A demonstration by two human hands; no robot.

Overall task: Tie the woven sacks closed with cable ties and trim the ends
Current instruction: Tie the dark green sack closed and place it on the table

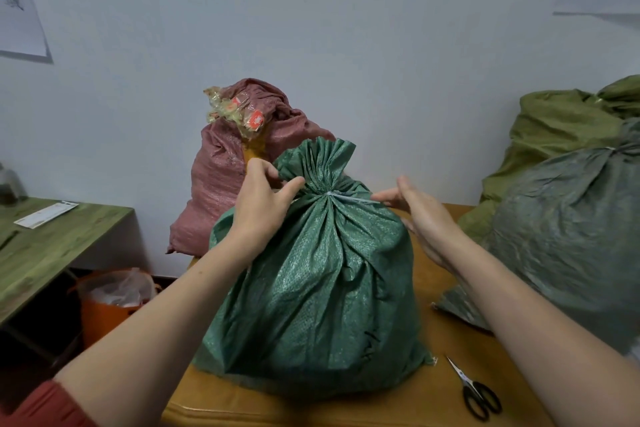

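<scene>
We worked at cinching the green sack (311,288)
It stood mid-desk (398,406), its gathered neck ringed by a cable tie (349,197). Our left hand (263,204) clutched the ruffle above. Our right hand (422,218) had its fingertips at the tie's tail, pinching or not we could not tell. We judged a straight outward pull, neck braced, best. Scissors (476,392) lay near the desk's front right edge.

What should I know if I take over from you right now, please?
Left hand grips the green sack by its neck.
Right hand has fingertips at the cable tie tail; grip unclear.
Scissors lie on the table, front right.
Done: tie looped round the neck.
Left: pull tight if slack, trim the tail.
</scene>
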